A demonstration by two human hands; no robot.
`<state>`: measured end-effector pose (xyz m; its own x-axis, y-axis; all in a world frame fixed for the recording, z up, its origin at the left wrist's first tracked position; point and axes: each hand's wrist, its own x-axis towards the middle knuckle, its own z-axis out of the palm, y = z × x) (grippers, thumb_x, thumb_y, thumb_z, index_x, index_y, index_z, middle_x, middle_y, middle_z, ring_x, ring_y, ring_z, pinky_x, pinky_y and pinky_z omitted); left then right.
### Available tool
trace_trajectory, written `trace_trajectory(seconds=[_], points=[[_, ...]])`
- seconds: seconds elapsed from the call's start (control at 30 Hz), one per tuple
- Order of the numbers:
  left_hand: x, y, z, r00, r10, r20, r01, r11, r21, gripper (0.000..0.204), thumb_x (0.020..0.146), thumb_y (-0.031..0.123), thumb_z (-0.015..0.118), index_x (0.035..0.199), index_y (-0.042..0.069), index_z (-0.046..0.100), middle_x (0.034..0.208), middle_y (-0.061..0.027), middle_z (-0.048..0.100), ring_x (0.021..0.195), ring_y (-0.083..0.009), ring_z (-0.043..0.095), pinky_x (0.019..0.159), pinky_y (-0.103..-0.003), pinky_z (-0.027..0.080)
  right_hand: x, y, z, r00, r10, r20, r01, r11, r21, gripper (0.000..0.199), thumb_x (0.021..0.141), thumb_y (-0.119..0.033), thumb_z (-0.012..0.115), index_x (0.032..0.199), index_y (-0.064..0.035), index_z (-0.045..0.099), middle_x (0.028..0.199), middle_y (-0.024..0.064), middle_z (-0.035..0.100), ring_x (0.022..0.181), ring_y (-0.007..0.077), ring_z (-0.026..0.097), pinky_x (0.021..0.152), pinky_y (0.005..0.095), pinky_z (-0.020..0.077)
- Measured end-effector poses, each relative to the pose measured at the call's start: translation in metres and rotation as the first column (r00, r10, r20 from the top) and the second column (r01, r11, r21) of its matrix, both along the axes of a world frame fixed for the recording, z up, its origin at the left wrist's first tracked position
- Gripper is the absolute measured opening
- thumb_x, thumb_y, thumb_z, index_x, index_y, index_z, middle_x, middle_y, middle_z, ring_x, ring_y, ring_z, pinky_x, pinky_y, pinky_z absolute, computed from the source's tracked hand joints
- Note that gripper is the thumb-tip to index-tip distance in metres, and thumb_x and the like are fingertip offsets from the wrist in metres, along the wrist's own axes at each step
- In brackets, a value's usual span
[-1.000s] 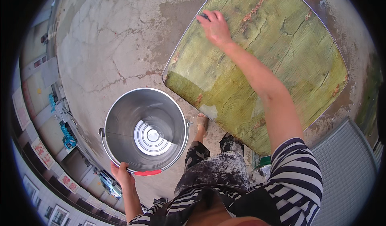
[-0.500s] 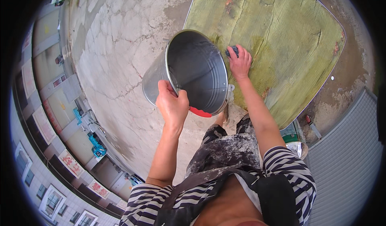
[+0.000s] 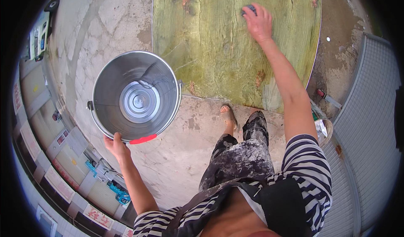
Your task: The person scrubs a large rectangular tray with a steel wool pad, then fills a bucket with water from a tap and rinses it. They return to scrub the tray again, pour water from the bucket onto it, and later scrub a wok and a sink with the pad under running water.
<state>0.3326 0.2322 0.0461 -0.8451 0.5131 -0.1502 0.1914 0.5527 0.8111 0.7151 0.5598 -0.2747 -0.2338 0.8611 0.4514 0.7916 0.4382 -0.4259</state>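
My left hand (image 3: 118,147) is closed on the near rim of a steel bucket (image 3: 107,94), beside the red grip (image 3: 143,139) of its bail handle. The bucket's mouth faces up, so its ringed bottom shows, with a shiny streak like a little water on the inner wall. My right hand (image 3: 260,24) reaches far over a green, wood-textured panel (image 3: 219,51). Its fingers are closed on a dark blue-grey scouring pad (image 3: 249,10), partly hidden by them and slightly blurred. Some wet-looking streaks mark the panel right of the bucket.
Cracked concrete (image 3: 122,22) surrounds the panel. A container with silvery contents (image 3: 323,129) stands by my right elbow, near a red-headed tool (image 3: 324,94) and grey corrugated sheeting (image 3: 370,123). Parked vehicles, one a white car (image 3: 40,34), and a building line the left side.
The bucket has swung left, away from the panel, and tipped back from its side to mouth-up. My right hand has moved farther out across the panel with the pad.
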Motion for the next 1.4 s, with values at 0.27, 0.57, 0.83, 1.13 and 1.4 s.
trace_trajectory(seconds=[0.27, 0.57, 0.83, 1.13, 1.4], points=[[-0.012, -0.105, 0.0, 0.931, 0.35, 0.107, -0.355, 0.934, 0.03, 0.021, 0.064, -0.01, 0.047, 0.081, 0.003, 0.047, 0.069, -0.0006, 0.049, 0.057, -0.0107, 0.047, 0.05, -0.022, 0.039, 0.068, -0.145, -0.007, 0.846, -0.532, 0.015, 0.532, 0.844, -0.066, 0.024, 0.078, -0.015, 0.058, 0.102, -0.0149, 0.057, 0.114, 0.0127, 0.045, 0.103, 0.0332, 0.04, 0.087, 0.0422, 0.0347], [-0.019, -0.175, -0.01, 0.913, 0.405, 0.051, -0.404, 0.914, -0.031, 0.024, 0.06, -0.006, 0.05, 0.082, 0.004, 0.05, 0.072, 0.0002, 0.051, 0.053, -0.0084, 0.045, 0.037, -0.019, 0.028, -0.192, -0.258, 0.005, 0.929, 0.237, -0.284, -0.3, 0.933, -0.201, 0.025, 0.07, -0.011, 0.057, 0.095, -0.0159, 0.056, 0.115, 0.0051, 0.046, 0.11, 0.0286, 0.04, 0.094, 0.04, 0.036], [-0.023, -0.254, -0.018, 0.848, 0.524, 0.081, -0.498, 0.84, -0.215, 0.024, 0.057, -0.004, 0.052, 0.079, 0.005, 0.048, 0.07, -0.0015, 0.049, 0.05, -0.0093, 0.042, 0.035, -0.02, 0.024, 0.183, -0.273, -0.003, 0.805, -0.579, 0.125, 0.592, 0.794, -0.136, 0.025, 0.074, -0.012, 0.059, 0.098, -0.0119, 0.052, 0.118, 0.0113, 0.046, 0.107, 0.0333, 0.043, 0.09, 0.0424, 0.036], [-0.026, -0.269, -0.025, 0.858, 0.512, 0.025, -0.484, 0.825, -0.294, 0.022, 0.057, -0.003, 0.051, 0.078, 0.004, 0.048, 0.069, -0.0029, 0.049, 0.048, -0.0111, 0.042, 0.037, -0.021, 0.027, 0.084, -0.278, 0.014, 1.0, -0.015, -0.001, 0.014, 0.948, -0.317, 0.023, 0.073, -0.012, 0.061, 0.094, -0.0136, 0.053, 0.12, 0.0081, 0.044, 0.113, 0.0284, 0.04, 0.097, 0.0416, 0.0309], [-0.005, -0.243, -0.02, 0.817, 0.565, 0.114, -0.518, 0.806, -0.286, 0.022, 0.056, -0.002, 0.05, 0.077, 0.005, 0.045, 0.068, -0.0043, 0.049, 0.044, -0.0121, 0.039, 0.034, -0.022, 0.024, 0.15, -0.161, 0.004, 0.911, -0.413, -0.002, 0.411, 0.906, -0.098, 0.021, 0.074, -0.008, 0.057, 0.095, -0.0082, 0.052, 0.119, 0.0126, 0.046, 0.114, 0.0345, 0.038, 0.096, 0.0412, 0.0305]])
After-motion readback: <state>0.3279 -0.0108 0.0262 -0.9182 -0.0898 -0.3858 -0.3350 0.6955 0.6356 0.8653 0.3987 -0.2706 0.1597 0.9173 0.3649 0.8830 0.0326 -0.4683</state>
